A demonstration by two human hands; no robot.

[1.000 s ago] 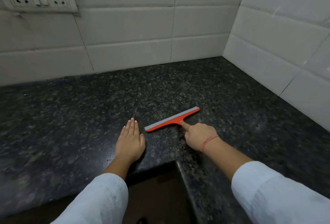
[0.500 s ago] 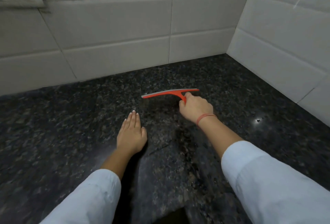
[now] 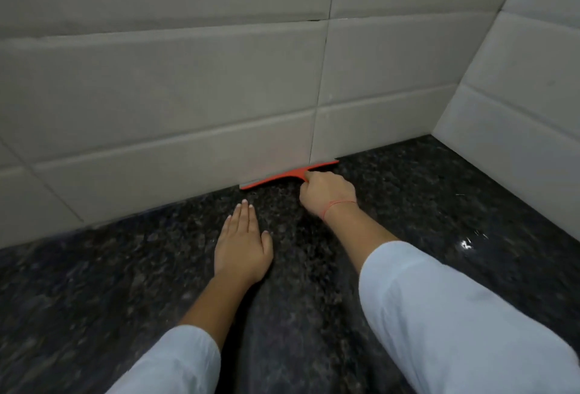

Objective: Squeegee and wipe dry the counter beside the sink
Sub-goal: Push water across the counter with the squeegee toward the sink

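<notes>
The orange squeegee [image 3: 282, 178] sits at the very back of the dark speckled stone surface [image 3: 408, 192], its long head lying along the foot of the back wall tiles [image 3: 188, 95], with the grey blade strip turned toward the wall and touching it or just short of it; which, the blur does not let me tell. The right hand [image 3: 328, 194] has the handle: its grip is closed tight, fingers curled round the stem so that the handle is hidden inside the fist, the knuckles facing the wall. A thin red thread [image 3: 337, 205] circles that wrist. The left hand [image 3: 243, 249] lies flat on the surface, palm down, fingers straight and close together, pointing toward the wall; its grip is fully open and has hold of nothing. It rests nearer the person than the squeegee and a little to the left of it, apart from the tool. Both forearms come out of pale blue sleeves [image 3: 455, 315]. On the right a second tiled wall [image 3: 518, 111] meets the back one in a corner, and a small bright glint [image 3: 466, 243] shows on the stone near it
</notes>
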